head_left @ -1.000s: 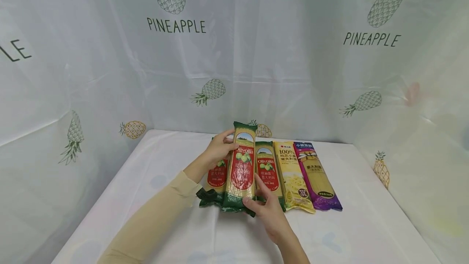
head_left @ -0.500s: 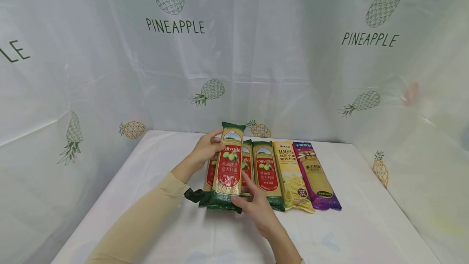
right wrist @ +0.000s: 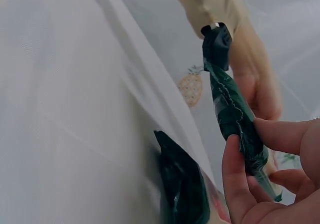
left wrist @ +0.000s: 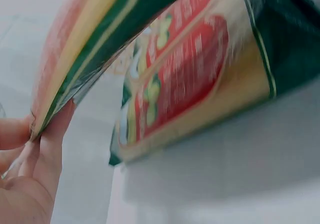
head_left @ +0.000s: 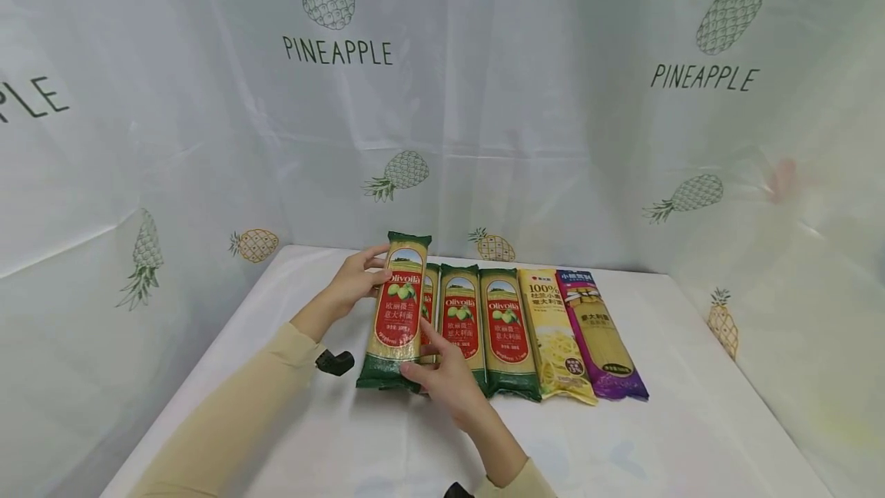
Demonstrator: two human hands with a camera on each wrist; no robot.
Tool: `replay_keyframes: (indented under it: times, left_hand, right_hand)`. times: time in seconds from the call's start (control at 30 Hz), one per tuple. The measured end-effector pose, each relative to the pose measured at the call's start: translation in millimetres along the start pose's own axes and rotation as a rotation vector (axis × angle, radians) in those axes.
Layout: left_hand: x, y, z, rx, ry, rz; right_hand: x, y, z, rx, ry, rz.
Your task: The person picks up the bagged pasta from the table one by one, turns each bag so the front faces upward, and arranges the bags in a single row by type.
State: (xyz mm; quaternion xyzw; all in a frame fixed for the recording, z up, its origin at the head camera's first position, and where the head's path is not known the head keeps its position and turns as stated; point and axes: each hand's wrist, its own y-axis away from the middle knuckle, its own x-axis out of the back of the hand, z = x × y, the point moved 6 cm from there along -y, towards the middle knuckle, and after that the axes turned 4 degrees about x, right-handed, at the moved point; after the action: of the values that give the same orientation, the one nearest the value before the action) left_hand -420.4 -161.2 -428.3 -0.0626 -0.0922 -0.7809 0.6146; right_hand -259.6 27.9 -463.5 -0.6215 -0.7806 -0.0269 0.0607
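Observation:
Both hands hold a spaghetti packet (head_left: 399, 310) with a red label and green ends, tilted above the table at the left end of a row. My left hand (head_left: 354, 280) grips its upper left edge, thumb in front. My right hand (head_left: 445, 379) pinches its lower right corner; the right wrist view shows fingers and thumb on the packet's green end (right wrist: 235, 114). Three matching packets lie beneath and to the right: one partly hidden spaghetti packet (head_left: 430, 290), a second packet (head_left: 462, 321) and a third packet (head_left: 508, 321). The left wrist view shows a lying packet (left wrist: 185, 78) below the raised one.
Right of the green-ended packets lie a yellow pasta packet (head_left: 556, 336) and a purple pasta packet (head_left: 603, 329). All rest on a white-covered table (head_left: 664, 436). A pineapple-print curtain (head_left: 512, 98) hangs behind and at both sides. A black wrist camera (head_left: 335, 363) sits at the left wrist.
Both hands have carried the spaghetti packet leftward, away from the middle of the row. The matching packets it covered are now more visible. The yellow and purple packets have stayed in place.

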Motion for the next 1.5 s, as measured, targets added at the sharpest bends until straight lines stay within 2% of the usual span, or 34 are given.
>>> replay_keyframes:
  times: [0.13,0.3,0.5,0.83,1.17,1.33,1.5]
  left_hand:
    - [15.6,-1.7,-7.8,0.000,-0.025,-0.022]
    - [33.3,-3.2,-20.4,0.014,-0.044,-0.038]
    - [46.0,-6.0,-33.9,0.021,-0.070,-0.066]
    - [50.4,-13.4,-56.8,0.072,-0.069,-0.066]
    - [50.6,-20.0,-77.7,0.131,-0.068,-0.053]
    - [50.2,-22.1,-81.1,0.134,-0.088,-0.059]
    - [52.4,-23.6,-78.7,0.124,-0.181,-0.032]
  right_hand:
    - [-13.8,-10.1,-0.6,0.017,0.035,-0.008]
    - [-29.3,-21.4,-2.3,0.034,0.131,-0.011]
    - [-42.5,-32.6,-4.8,0.051,0.206,-0.034]
    - [-55.3,-46.9,9.7,0.047,0.314,-0.025]
    - [-58.2,-50.1,14.6,0.046,0.316,-0.016]
    - [-59.2,-53.6,17.3,0.057,0.352,-0.013]
    - [-57.9,-55.8,18.6,0.052,0.369,-0.017]
